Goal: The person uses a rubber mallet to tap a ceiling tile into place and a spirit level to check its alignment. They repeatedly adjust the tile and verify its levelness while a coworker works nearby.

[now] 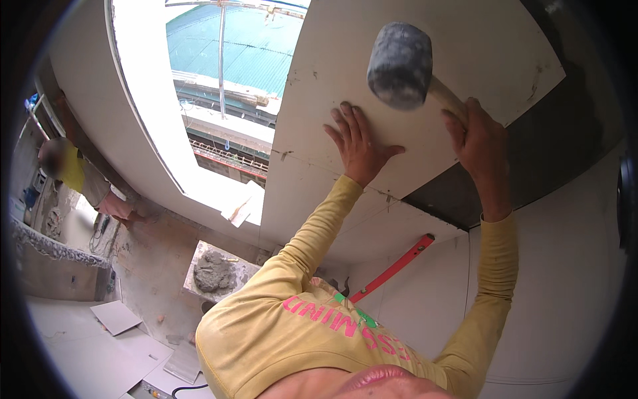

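Note:
My right hand [480,136] grips the wooden handle of a rubber mallet [401,65], whose dark grey, dusty head is raised in front of a large pale wall tile [478,50]. Flat against that same tile lies my left hand [362,143], fingers spread, below and to the left of the mallet head. Whether the mallet touches the tile I cannot tell. Beside the tile's right and lower edges shows a dark grey bare wall patch [525,159]. Thin spacers sit in the joint under the tile.
A red spirit level [392,268] leans at the lower wall. On a board to the left is a heap of grey mortar [214,271]. A window opening [226,100] is left of the tile. Cut tile pieces [116,317] lie lower left; another person [83,178] stands at far left.

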A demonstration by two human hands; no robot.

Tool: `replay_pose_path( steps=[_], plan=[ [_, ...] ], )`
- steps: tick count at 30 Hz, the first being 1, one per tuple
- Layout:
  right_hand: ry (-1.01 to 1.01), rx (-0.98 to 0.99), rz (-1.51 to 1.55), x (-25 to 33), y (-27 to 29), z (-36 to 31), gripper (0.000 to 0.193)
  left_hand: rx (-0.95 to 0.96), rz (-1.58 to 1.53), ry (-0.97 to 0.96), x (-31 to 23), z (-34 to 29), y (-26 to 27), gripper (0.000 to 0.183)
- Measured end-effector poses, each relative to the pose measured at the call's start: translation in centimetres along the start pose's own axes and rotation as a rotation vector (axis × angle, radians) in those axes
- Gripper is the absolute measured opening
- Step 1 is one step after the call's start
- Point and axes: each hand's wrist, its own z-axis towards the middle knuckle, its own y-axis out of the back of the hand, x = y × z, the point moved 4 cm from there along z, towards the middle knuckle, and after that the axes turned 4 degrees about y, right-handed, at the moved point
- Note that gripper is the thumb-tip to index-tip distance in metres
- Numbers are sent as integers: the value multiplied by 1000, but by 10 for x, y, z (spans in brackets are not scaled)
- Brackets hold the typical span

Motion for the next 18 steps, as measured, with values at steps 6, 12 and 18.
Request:
replay_pose_path(
  steps=[6,12,18],
  plan=[
    [-49,76,-24,11,-13,27,45,-16,-31,-3,1,-4,0,151],
    [-126,134,27,1,-25,17,47,2,-31,-8,3,-6,-2,153],
    [-245,84,-7,-30,-12,-21,48,-146,-3,-75,-2,-2,-2,155]
  ],
)
